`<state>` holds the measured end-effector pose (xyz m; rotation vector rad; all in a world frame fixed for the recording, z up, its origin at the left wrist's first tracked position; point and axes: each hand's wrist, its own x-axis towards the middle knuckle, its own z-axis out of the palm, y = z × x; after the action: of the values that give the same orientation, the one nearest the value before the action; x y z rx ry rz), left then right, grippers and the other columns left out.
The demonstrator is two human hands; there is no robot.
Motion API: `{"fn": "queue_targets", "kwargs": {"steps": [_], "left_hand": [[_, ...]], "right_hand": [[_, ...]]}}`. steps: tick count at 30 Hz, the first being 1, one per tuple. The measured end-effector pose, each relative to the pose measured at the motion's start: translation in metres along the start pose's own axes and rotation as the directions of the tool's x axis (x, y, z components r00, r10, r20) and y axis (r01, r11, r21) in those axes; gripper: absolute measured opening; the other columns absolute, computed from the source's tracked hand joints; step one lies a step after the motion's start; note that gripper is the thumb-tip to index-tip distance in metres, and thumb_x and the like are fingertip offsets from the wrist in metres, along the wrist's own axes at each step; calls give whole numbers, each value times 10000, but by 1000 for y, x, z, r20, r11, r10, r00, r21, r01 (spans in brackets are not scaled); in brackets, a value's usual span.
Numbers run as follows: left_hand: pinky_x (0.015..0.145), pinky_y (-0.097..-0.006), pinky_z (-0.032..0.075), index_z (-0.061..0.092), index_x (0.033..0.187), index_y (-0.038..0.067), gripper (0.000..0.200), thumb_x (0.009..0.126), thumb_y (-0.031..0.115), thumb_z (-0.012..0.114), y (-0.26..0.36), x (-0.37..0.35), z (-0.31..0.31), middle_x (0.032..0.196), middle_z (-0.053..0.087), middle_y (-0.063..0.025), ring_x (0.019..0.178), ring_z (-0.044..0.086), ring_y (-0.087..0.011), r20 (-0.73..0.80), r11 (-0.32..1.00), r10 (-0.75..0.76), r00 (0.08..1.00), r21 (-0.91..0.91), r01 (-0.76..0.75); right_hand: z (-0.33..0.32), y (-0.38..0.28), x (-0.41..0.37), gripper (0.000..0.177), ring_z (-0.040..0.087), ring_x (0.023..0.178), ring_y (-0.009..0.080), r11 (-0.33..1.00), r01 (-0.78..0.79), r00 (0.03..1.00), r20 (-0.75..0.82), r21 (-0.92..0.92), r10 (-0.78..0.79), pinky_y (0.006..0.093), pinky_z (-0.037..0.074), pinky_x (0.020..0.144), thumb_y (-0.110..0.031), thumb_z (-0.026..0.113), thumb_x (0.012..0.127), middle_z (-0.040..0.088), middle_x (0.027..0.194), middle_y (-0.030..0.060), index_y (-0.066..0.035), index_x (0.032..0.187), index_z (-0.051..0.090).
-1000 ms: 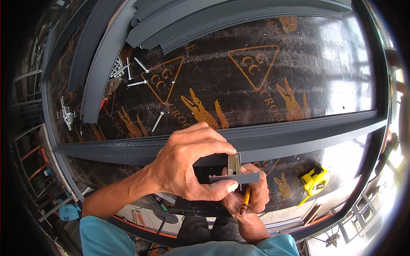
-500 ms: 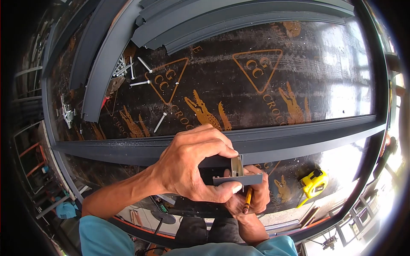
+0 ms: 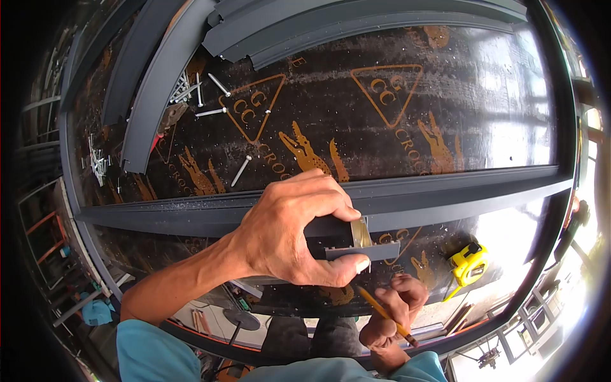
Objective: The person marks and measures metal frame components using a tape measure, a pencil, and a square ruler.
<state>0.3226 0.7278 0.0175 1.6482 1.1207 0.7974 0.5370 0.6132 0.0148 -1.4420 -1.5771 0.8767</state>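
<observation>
My left hand grips a short grey aluminium profile piece and holds it against the long grey profile bar that lies across the dark printed board. Its thumb presses the piece from below. My right hand is lower, apart from the piece, near the board's front edge. It holds a yellow pencil with the tip pointing up and left.
A yellow tape measure lies on the board at the right. Loose screws are scattered at the upper left. More grey profiles lie at the left and along the far edge.
My right hand has dropped down and away from the short profile piece, taking the pencil with it. My left hand still holds the piece on the bar.
</observation>
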Motion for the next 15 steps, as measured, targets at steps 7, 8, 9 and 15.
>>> {"fn": "queue_targets", "kwargs": {"steps": [7, 8, 9, 15], "left_hand": [[623, -265, 451, 635, 822, -23, 315, 630, 206, 734, -4, 1, 4, 817, 632, -110, 746, 588, -174, 37, 997, -48, 998, -52, 50], [633, -257, 449, 635, 828, -28, 326, 651, 232, 717, -3, 1, 3, 819, 630, -113, 749, 589, -165, 44, 998, -61, 997, -23, 62], [646, -257, 456, 635, 840, -38, 338, 677, 250, 705, -3, 0, 4, 819, 629, -116, 747, 588, -149, 36, 998, -48, 998, -29, 49], [682, -259, 479, 648, 880, -40, 368, 744, 300, 686, 0, 0, 3, 829, 652, -100, 752, 616, -138, 89, 974, -169, 982, -134, 180]], "right_hand": [[21, -14, -4, 396, 491, 585, 166, 957, 285, 954, 119, -61, -277, 280, 367, 522, -184, 818, 636, 513, 696, 8, -49, 959, 632], [28, -17, -6, 391, 509, 638, 183, 968, 250, 961, 122, -20, -246, 294, 370, 536, -166, 801, 647, 532, 744, 32, -52, 978, 626], [33, -22, -6, 372, 516, 706, 205, 977, 212, 969, 129, -9, -209, 323, 382, 583, -172, 768, 696, 526, 796, 51, -56, 1014, 615], [51, -34, -2, 344, 503, 776, 268, 981, 192, 979, 67, 26, -194, 378, 406, 656, -159, 727, 737, 522, 912, 118, -73, 1040, 589]]}}
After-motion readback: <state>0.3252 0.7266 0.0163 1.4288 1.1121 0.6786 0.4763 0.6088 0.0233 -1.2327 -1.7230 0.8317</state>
